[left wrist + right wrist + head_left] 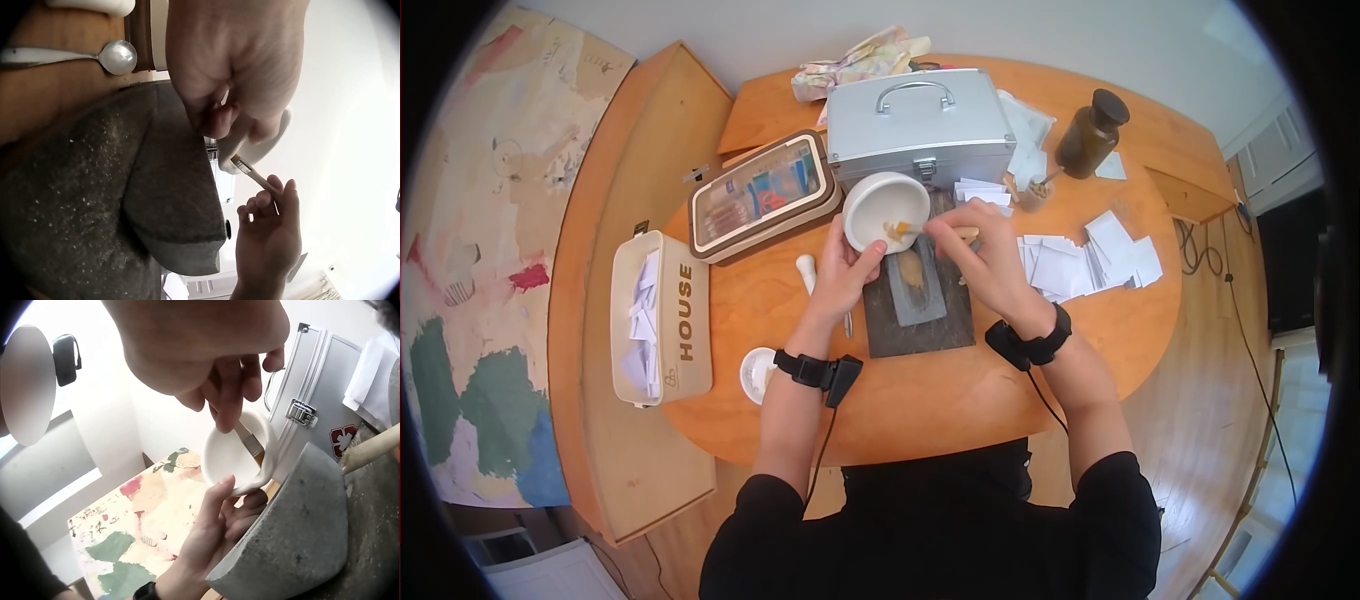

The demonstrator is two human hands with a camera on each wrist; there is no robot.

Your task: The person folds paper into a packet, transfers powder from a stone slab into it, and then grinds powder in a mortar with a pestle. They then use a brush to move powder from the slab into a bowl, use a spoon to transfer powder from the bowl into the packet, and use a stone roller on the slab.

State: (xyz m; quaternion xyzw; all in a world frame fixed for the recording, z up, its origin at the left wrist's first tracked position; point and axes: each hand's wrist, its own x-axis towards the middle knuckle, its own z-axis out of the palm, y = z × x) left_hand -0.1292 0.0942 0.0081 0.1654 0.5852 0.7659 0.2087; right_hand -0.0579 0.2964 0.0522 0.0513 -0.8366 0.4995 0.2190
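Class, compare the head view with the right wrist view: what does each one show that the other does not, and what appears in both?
Only the head view shows the cream HOUSE box holding white papers, and the small white dish near the left forearm.

Only the right wrist view shows the red-and-white emblem on the front of the silver case.

Both show that case, the left hand holding the white bowl, and the right hand holding the brush with its bristles inside the bowl.
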